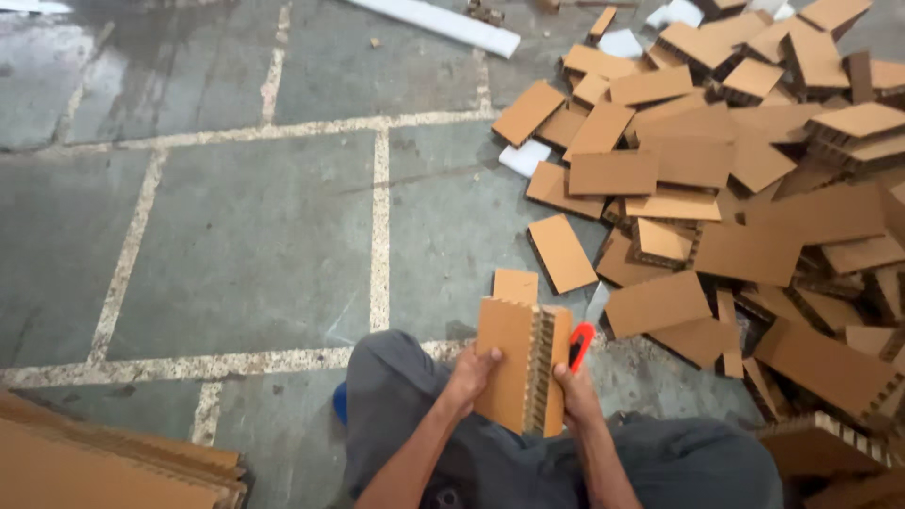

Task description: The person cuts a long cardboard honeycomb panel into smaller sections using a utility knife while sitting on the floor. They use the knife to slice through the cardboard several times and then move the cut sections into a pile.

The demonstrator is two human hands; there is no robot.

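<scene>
Grey concrete floor, stained and damp-looking, was recorded across the left and centre of the frame, divided into slabs by pale joint lines. One white strip was noted at the top centre. One stack of large flat cardboard sheets was noted at the lower left corner.

Pile of cut pieces: many small brown honeycomb cardboard rectangles, scattered loosely over the upper and middle right, a few white scraps among them. By that pile, a good share of cutting was judged done; by the uncut sheets at the lower left, more was judged left.

Piece in hand: one honeycomb cardboard block, held upright at the lower centre above grey-trousered knees, its open cells turned to the right. The left hand was closed on its left face. The right hand was wrapped around an orange utility knife, blade raised beside the block's right edge; whether the blade touched the card could not be told.
</scene>
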